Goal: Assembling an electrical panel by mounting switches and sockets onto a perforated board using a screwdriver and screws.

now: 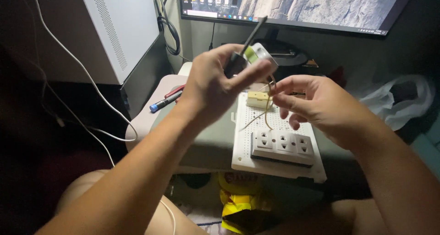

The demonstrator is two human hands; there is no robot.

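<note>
White socket module [259, 54] with a screwdriver [247, 44] is gripped in your left hand [215, 86]; right hand [316, 104] fingers pinch its yellow wires [267, 107]. Triple outlet [283, 145] sits on the perforated board [247, 143], unwired.

Monitor [298, 5] at top, its screen showing grey rock and a row of small coloured icons; crumpled yellow packet [238, 203], possibly a snack bag, on the floor below the table.
</note>
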